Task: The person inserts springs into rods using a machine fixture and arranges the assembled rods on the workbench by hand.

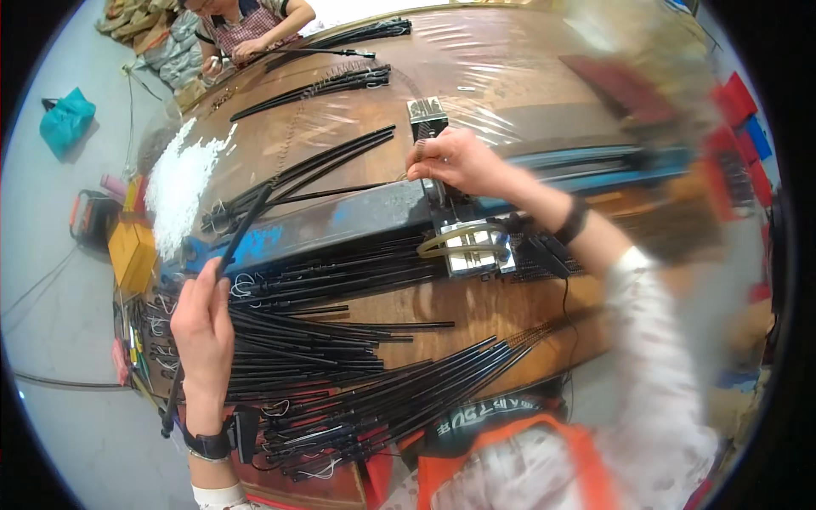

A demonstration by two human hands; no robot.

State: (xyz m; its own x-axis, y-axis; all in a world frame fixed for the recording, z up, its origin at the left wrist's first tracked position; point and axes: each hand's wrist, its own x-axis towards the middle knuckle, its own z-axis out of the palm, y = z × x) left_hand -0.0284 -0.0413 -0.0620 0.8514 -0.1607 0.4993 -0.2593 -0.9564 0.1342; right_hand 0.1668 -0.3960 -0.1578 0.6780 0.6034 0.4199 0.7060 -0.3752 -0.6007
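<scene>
My left hand (202,319) is wrapped round a black rod (244,228) that slants up and away from the wrist. A long thin coil spring (283,144) rises from the rod's far end and arcs over the table toward my right hand (459,161). The right fingers are pinched together on the spring's other end, just in front of a small metal block (425,109). Below that hand sits a metal fixture (472,248) with bent yellowish hoses, mounted across a blue-grey rail (340,217). Many black rods (314,340) lie in a heap right of my left hand.
Across the table (501,51) a person (246,25) works near more bundles of black rods (314,92). A pile of small white pieces (180,187) lies at the left. A yellow box (132,246) and a teal bag (68,123) stand beyond the table's left edge.
</scene>
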